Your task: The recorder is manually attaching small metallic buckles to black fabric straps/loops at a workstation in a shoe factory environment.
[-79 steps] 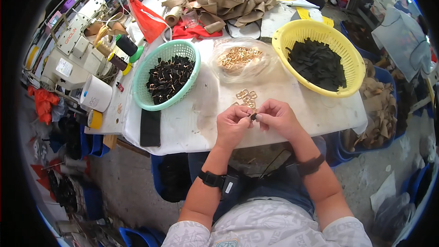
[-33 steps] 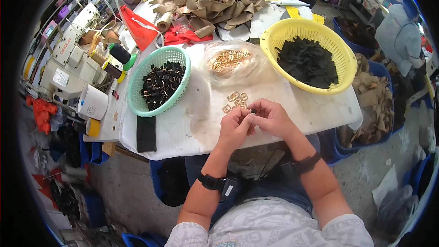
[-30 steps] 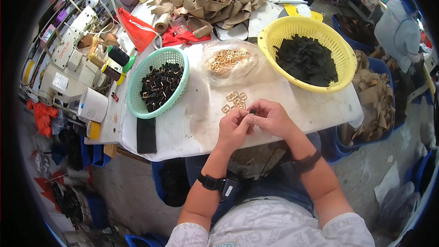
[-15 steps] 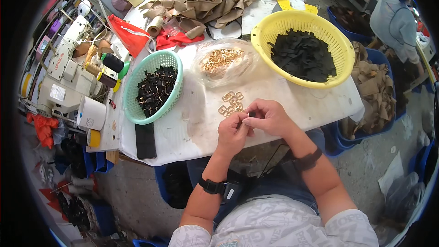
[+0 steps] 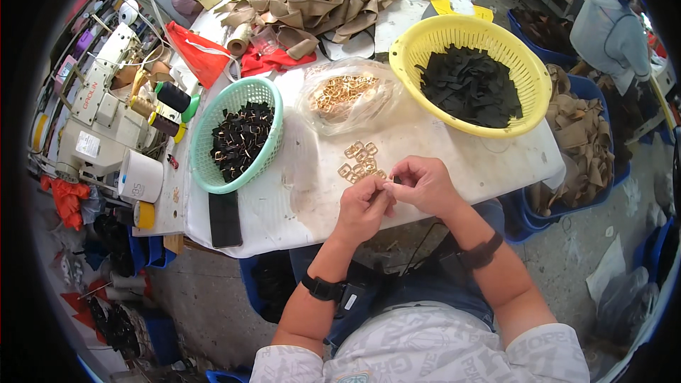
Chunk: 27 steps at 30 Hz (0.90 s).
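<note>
My left hand (image 5: pixel 362 209) and my right hand (image 5: pixel 425 188) meet fingertip to fingertip above the near edge of the white table. A small black fabric strip (image 5: pixel 396 179) shows between the fingers of my right hand, mostly covered. My left hand is closed in a pinch, and its fingers hide whatever is in it. Just beyond my left fingertips lies a small pile of gold metal buckles (image 5: pixel 360 158). A clear plastic bag (image 5: pixel 312 110) of similar gold pieces stands behind them. The yellow basket (image 5: pixel 535 103) holds many black strips; in the green basket (image 5: pixel 200 159) are black strips with gold hardware.
A black phone (image 5: pixel 225 220) lies by the green basket. Sewing machines (image 5: pixel 103 124), thread spools and a white cone (image 5: pixel 142 176) crowd the left. Brown fabric pieces (image 5: pixel 312 0) are heaped at the back. Blue bins (image 5: pixel 589 92) and another person (image 5: pixel 610 35) are at the right.
My right fingers have shifted slightly and opened a little around the black strip. My left hand stays almost in place, its fingertips still against the right hand.
</note>
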Each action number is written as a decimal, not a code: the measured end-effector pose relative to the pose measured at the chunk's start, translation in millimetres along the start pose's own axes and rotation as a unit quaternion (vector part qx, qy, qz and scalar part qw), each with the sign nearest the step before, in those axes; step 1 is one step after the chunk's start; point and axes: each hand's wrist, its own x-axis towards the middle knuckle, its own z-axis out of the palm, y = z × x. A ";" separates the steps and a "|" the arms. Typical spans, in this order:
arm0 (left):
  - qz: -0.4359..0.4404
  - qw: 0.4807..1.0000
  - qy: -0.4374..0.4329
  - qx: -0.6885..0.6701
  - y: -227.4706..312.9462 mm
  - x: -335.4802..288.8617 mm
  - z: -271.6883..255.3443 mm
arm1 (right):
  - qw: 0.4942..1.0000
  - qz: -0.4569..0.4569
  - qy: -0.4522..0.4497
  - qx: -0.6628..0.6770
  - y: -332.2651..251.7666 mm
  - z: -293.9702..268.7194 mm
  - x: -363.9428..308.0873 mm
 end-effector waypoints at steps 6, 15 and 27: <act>-0.002 1.000 -0.014 -0.001 0.0 -1.6 -3.4 | 1.000 0.013 0.001 -0.009 -1.1 -0.6 0.3; -0.024 0.998 0.039 -0.050 -1.4 -2.1 -3.6 | 0.983 0.039 -0.114 0.138 4.2 -2.0 4.6; 0.014 0.998 0.062 -0.025 -11.4 -0.4 -1.5 | 0.997 0.001 -0.066 0.043 5.8 2.5 3.1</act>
